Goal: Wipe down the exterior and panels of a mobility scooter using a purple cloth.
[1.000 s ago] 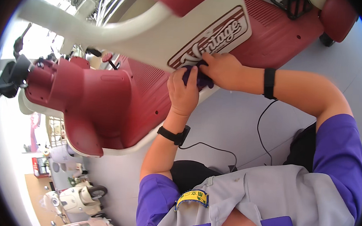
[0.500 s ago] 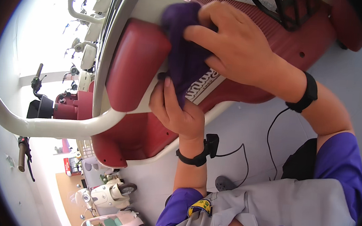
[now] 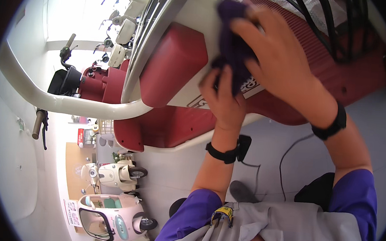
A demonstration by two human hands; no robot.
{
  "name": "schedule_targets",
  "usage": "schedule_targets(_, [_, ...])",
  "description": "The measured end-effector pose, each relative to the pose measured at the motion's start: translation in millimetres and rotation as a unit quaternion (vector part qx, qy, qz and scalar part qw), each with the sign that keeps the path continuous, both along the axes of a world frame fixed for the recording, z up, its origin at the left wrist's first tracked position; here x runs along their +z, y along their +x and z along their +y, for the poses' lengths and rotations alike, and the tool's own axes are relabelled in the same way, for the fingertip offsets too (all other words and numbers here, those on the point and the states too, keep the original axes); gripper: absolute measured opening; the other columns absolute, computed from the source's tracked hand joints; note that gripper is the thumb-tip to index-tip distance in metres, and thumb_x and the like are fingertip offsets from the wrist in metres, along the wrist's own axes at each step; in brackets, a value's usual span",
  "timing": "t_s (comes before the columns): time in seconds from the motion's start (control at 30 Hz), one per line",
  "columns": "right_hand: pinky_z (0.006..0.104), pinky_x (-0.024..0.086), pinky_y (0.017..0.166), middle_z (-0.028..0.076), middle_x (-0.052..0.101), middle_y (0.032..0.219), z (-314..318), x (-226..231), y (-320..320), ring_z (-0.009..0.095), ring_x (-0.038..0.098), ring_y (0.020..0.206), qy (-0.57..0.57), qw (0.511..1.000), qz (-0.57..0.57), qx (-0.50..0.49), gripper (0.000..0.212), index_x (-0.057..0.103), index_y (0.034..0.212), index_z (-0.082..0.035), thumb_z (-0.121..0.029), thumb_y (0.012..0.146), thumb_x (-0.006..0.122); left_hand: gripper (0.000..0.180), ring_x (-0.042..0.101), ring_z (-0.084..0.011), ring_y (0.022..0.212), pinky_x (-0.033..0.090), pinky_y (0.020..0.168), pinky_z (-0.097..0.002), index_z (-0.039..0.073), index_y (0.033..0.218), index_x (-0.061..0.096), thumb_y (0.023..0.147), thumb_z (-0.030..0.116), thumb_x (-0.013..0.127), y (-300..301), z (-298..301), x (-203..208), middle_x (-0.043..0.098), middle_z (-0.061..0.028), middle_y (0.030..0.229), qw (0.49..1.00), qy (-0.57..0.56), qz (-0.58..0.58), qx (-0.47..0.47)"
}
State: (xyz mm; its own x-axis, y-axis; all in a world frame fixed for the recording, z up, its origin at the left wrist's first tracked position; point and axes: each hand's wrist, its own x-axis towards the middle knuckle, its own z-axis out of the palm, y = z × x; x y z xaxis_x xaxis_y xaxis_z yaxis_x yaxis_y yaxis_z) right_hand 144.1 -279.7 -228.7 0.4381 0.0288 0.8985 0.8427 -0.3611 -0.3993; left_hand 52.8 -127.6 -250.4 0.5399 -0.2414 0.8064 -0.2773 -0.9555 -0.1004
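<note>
A bunched dark purple cloth (image 3: 233, 44) lies against the cream side panel (image 3: 194, 12) of a red and cream vehicle. My right hand (image 3: 281, 59) grips the cloth's upper part, its fingers bent over it. At the cloth's lower end, the fingers of my left hand (image 3: 226, 102) are closed on it, somewhat smeared by motion. The cloth and my hands cover part of the panel's lettering. Just left of the cloth is a red padded block (image 3: 174, 67) on the panel. Black bands circle both my wrists.
A thick cream tube (image 3: 71, 106) curves out at the left. Black metal bars (image 3: 332, 27) stand at the upper right over a ribbed red floor. Thin cables (image 3: 284, 164) hang from the wrist bands. A cream scooter (image 3: 116, 175) and a pink small vehicle (image 3: 115, 218) stand farther off.
Both hands and the cloth have shifted right in the picture, as has the vehicle. The cloth is more bunched, and lettering left of my left hand now shows.
</note>
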Motion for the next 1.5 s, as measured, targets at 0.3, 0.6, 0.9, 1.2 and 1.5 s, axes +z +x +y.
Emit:
schedule_targets(0.3, [0.0385,0.056,0.062,0.020,0.064,0.089,31,12,2,0.032,0.069,0.076,-0.082,0.979,0.151,-0.107,0.044,0.050,0.114,0.006,-0.015,0.077,0.063,0.058,0.052,-0.0322,0.102,0.040,0.089,-0.0415,0.008,0.128,0.057,0.073,-0.002,0.067,23,-1,12,0.055,-0.0139,0.113,0.993,0.083,-0.079,0.001])
schedule_targets(0.6, [0.0451,0.049,0.085,0.021,0.062,0.107,4,-18,-14,0.040,0.060,0.099,0.128,0.979,0.129,0.094,0.044,0.054,0.119,-0.003,0.000,0.076,0.053,0.055,0.053,-0.0312,0.091,0.045,0.081,-0.0400,0.006,0.114,0.067,0.062,-0.012,0.061,-13,-12,9,0.054,-0.0137,0.104,0.998,0.025,0.007,-0.062])
schedule_targets(0.9, [0.0404,0.053,0.073,0.016,0.063,0.103,22,33,-37,0.034,0.064,0.092,0.088,0.980,0.109,0.138,0.039,0.062,0.114,-0.008,-0.007,0.075,0.060,0.050,0.055,-0.0249,0.095,0.047,0.084,-0.0338,0.003,0.115,0.066,0.068,-0.014,0.058,-28,-11,39,0.052,-0.0098,0.106,0.994,0.009,-0.077,-0.072])
schedule_targets(1.2, [0.0437,0.049,0.084,0.016,0.063,0.108,-7,-19,-20,0.037,0.060,0.097,0.031,0.965,0.217,0.142,0.040,0.061,0.108,-0.004,0.003,0.069,0.054,0.061,0.052,-0.0295,0.090,0.045,0.080,-0.0357,0.004,0.115,0.067,0.059,-0.014,0.049,-25,-8,16,0.049,-0.0131,0.099,0.998,0.054,0.010,-0.040])
schedule_targets(1.5, [0.0425,0.039,0.103,0.027,0.051,0.128,39,17,23,0.041,0.052,0.116,0.201,0.968,0.069,0.134,0.046,0.047,0.122,0.008,0.005,0.076,0.046,0.055,0.051,-0.0339,0.093,0.044,0.081,-0.0414,0.003,0.117,0.063,0.064,-0.011,0.054,29,-19,21,0.049,-0.0170,0.104,0.999,0.032,-0.010,-0.010])
